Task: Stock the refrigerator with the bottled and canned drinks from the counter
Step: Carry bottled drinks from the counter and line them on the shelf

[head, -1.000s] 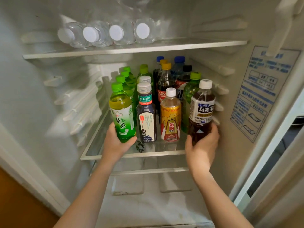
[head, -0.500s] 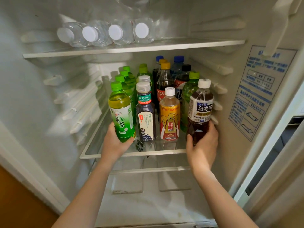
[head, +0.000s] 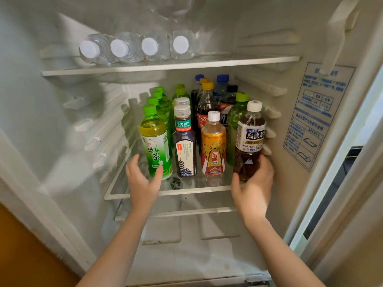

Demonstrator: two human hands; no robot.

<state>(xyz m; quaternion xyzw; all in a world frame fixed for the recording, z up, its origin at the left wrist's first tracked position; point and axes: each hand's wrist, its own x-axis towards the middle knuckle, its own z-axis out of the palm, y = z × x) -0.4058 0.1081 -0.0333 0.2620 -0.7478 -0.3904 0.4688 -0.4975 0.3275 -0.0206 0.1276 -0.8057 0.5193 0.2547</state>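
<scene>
Head view, looking into the open fridge [head: 62, 131]. On the glass shelf [head: 165, 193], a front row of four bottles, with green tea [head: 154, 146] at the left end and oolong tea [head: 249, 139] at the right end, hard by the side wall. Both upright, caps up, long axes vertical, labels facing out. Behind them, more upright bottles. On the shelf above, water bottles [head: 134, 47] laid flat, caps toward the door.

For the left hand [head: 143, 183]: spread and loose, thumb just touching the green tea's lower label, fingers off to its left, no real hold. For the right hand [head: 253, 189]: wrapped round the oolong tea's dark lower body, thumb in front, fingers on the wall side.

Probably full, so fairly heavy for the size. Thin plastic, likely giving a little under a squeeze, with smooth film labels that could slip if damp. Best taken low to mid body, not by the cap. Tall and narrow, so easily tipped against neighbours; worth seating flat before letting go.
</scene>
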